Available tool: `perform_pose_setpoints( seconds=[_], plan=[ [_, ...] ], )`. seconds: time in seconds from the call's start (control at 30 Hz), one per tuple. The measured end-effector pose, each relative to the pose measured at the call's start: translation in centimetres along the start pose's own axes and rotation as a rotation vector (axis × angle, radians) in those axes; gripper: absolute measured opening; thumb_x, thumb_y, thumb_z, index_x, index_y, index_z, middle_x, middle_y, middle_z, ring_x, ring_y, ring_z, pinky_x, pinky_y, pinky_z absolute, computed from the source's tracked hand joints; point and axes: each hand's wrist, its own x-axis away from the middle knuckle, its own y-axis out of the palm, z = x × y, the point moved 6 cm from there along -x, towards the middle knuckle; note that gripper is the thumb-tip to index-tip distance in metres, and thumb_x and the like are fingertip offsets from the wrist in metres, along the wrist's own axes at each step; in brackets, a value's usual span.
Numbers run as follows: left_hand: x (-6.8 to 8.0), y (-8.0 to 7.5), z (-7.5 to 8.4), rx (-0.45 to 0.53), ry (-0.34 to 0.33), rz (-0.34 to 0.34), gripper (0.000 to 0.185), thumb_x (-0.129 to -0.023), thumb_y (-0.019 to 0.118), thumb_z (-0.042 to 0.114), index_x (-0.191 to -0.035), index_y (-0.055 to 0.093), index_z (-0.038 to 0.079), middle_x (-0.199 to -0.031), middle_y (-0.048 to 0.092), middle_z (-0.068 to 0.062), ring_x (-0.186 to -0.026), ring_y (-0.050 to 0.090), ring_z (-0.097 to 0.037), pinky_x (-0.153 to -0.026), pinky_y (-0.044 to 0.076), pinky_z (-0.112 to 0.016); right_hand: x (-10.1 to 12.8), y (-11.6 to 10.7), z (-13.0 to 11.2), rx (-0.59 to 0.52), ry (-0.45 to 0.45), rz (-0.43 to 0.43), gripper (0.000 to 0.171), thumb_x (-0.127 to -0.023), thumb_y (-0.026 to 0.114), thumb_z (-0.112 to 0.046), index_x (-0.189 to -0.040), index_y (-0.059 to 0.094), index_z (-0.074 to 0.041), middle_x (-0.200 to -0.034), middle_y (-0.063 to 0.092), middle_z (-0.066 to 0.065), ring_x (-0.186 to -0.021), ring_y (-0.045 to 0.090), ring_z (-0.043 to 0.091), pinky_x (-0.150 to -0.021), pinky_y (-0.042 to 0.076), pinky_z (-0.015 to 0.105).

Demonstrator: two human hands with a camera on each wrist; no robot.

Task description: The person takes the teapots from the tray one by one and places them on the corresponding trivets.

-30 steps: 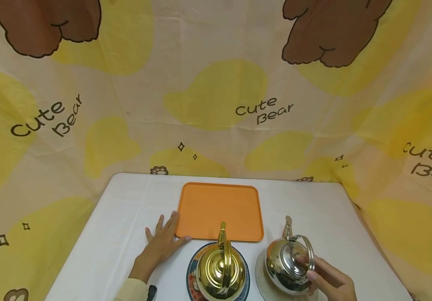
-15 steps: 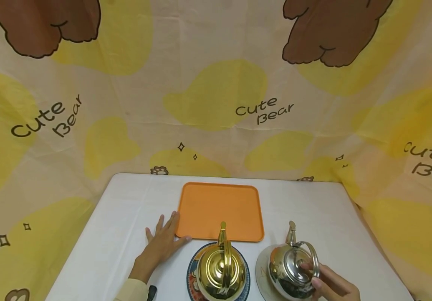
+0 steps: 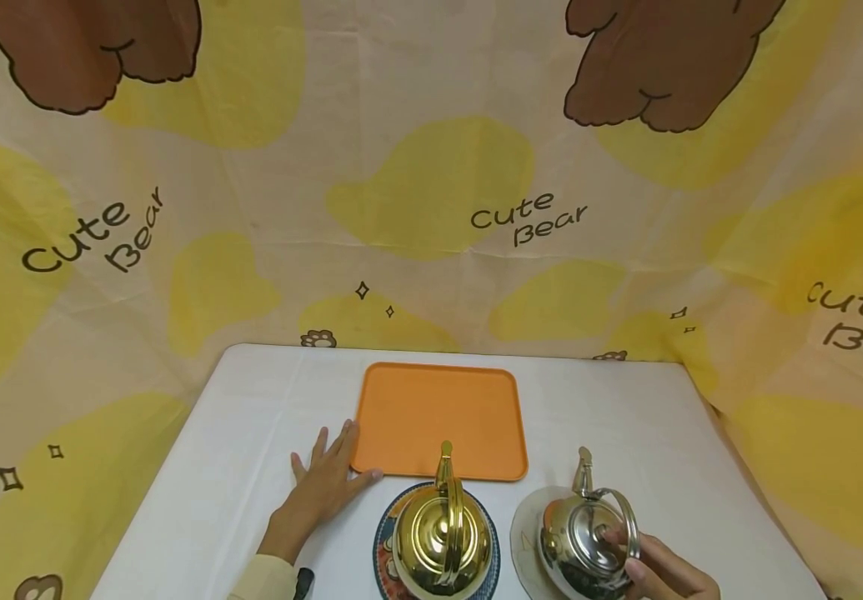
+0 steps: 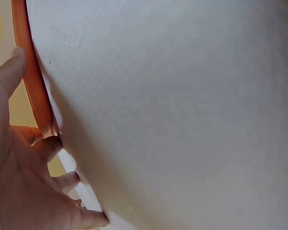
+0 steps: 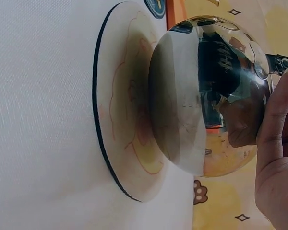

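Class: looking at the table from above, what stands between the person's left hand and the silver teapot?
In the head view, the gold teapot on its patterned coaster stands between the left hand and the silver teapot.

silver teapot (image 3: 584, 543) | shiny, upright, spout away | on round mat (image 3: 527, 546)

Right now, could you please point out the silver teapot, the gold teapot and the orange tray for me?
silver teapot (image 3: 584, 542), head view, on its lid.
gold teapot (image 3: 431, 546), head view, on its domed lid beside the handle.
orange tray (image 3: 439, 417), head view, on its bare flat middle.
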Motion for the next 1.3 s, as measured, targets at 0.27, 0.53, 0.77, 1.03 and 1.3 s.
perform_pose_setpoints(
  seconds=[0.27, 0.53, 0.77, 1.03, 1.3],
  plan=[
    [-0.01, 0.01, -0.01, 0.004, -0.005, -0.001, 0.101, -0.098, 0.066, 0.063, -0.169, 0.023, 0.007, -0.175, 0.022, -0.018, -0.159, 0.005, -0.057, -0.109, -0.007, -0.091, 0.03, -0.04, 0.23, 0.085, 0.018, 0.075, 0.027, -0.107, 0.057, 0.001, -0.128, 0.068, 0.014, -0.112, 0.078, -0.007, -0.086, 0.074, 0.017, -0.065, 0.065, 0.040],
    [-0.02, 0.02, -0.07, -0.002, -0.017, -0.002, 0.100, -0.098, 0.066, 0.063, -0.170, 0.023, 0.008, -0.175, 0.022, -0.016, -0.160, 0.005, -0.055, -0.110, -0.007, -0.090, 0.08, -0.17, 0.18, 0.098, -0.030, 0.066, 0.025, -0.106, 0.056, 0.005, -0.126, 0.068, 0.014, -0.113, 0.078, -0.007, -0.085, 0.075, 0.015, -0.064, 0.065, 0.039],
    [-0.11, 0.22, -0.15, -0.003, -0.018, 0.000, 0.102, -0.097, 0.065, 0.065, -0.169, 0.023, 0.008, -0.175, 0.023, -0.017, -0.160, 0.005, -0.056, -0.109, -0.007, -0.091, -0.05, -0.10, 0.49, -0.027, -0.146, -0.009, 0.028, -0.104, 0.050, 0.015, -0.127, 0.066, 0.018, -0.117, 0.078, -0.001, -0.091, 0.075, 0.013, -0.066, 0.065, 0.037],
    [-0.23, 0.28, -0.12, -0.004, -0.017, 0.002, 0.103, -0.097, 0.065, 0.066, -0.170, 0.022, 0.008, -0.175, 0.022, -0.017, -0.160, 0.005, -0.056, -0.109, -0.007, -0.091, -0.01, 0.14, 0.59, -0.096, -0.132, -0.078, 0.030, -0.107, 0.044, 0.013, -0.130, 0.061, 0.019, -0.120, 0.077, -0.001, -0.094, 0.076, 0.015, -0.070, 0.066, 0.040],
    [-0.10, 0.22, -0.15, 0.001, -0.021, -0.009, 0.101, -0.098, 0.066, 0.063, -0.170, 0.021, 0.008, -0.175, 0.021, -0.017, -0.160, 0.003, -0.055, -0.110, -0.008, -0.090, -0.11, -0.02, 0.88, -0.137, -0.093, -0.053, 0.028, -0.106, 0.046, 0.014, -0.127, 0.062, 0.020, -0.115, 0.080, 0.007, -0.091, 0.076, 0.017, -0.067, 0.066, 0.040]
  ],
)
